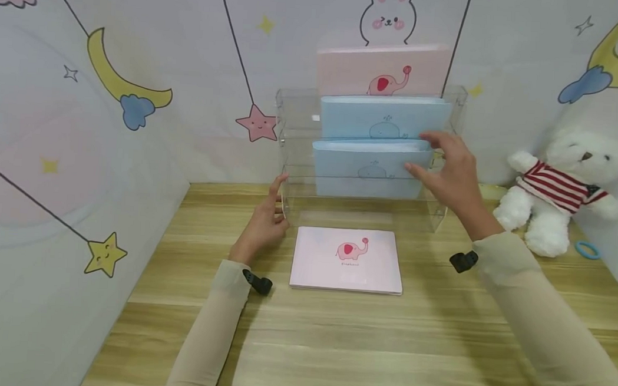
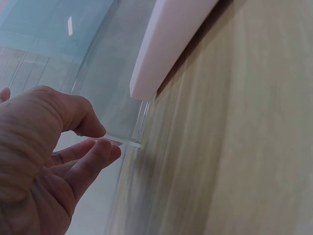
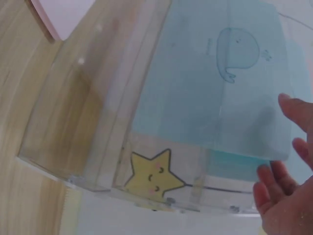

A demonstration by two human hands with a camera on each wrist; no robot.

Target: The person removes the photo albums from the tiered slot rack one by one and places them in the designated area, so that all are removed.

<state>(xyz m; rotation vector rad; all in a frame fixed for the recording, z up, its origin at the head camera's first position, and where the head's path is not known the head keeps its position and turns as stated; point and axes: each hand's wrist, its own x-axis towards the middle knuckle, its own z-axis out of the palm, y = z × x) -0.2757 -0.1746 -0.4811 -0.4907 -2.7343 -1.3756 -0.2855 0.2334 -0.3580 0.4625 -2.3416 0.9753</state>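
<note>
My left hand (image 1: 266, 221) pinches the near left edge of a clear acrylic rack (image 1: 357, 219) between thumb and fingers, plainly seen in the left wrist view. At the rack's right side, my right hand (image 1: 450, 175) spreads around the upper corner of the front blue notebook (image 1: 342, 165). The thumb lies by its front face, while the other fingers reach over and behind its edge. A whale drawing marks that cover. Behind it stand a second blue whale notebook (image 1: 345, 115) and, furthest back, a taller pink elephant notebook (image 1: 343, 71).
Flat on the wooden table (image 1: 321, 347), in front of the rack, lies a pink elephant notebook (image 1: 315, 258). A white teddy bear (image 1: 554, 178) in a striped shirt leans at the right wall, with a blue ring (image 1: 587, 250) beside it. Cartoon-printed walls (image 1: 191, 32) enclose the table.
</note>
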